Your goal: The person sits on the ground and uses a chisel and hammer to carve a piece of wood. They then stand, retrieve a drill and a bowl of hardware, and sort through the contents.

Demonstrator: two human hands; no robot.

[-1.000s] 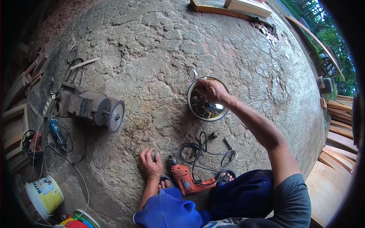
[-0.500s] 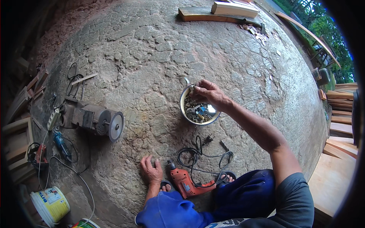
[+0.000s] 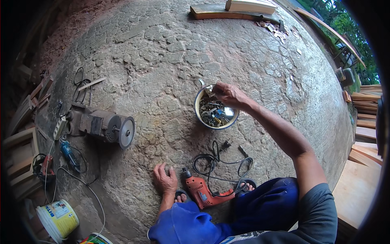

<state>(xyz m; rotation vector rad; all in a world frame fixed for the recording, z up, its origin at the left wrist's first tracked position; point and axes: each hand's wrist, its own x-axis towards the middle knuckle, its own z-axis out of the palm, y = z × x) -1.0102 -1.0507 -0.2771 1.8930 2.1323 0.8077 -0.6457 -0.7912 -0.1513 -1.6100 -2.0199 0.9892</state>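
A round enamel pot with a dark rim and a small side handle stands on the rough floor, holding a jumble of small metal hardware with blue and yellow bits among it. My right hand is over the pot's far right rim, fingers pinched together; a small pale piece seems to be at the fingertips, too small to name. Flat on the floor beside my knee rests my left hand, fingers apart and holding nothing. An orange power drill lies close to its right, by my feet.
The drill's black cord loops between drill and pot. To the left are a motor with a grinding disc, a blue power tool, a power strip and a bucket. Planks lie at the far side; boards lean right.
My right hand has shifted slightly right across the pot, and its fingers now sit nearer the rim, uncovering more hardware. The whole view has tilted a little. My left hand stays on the floor.
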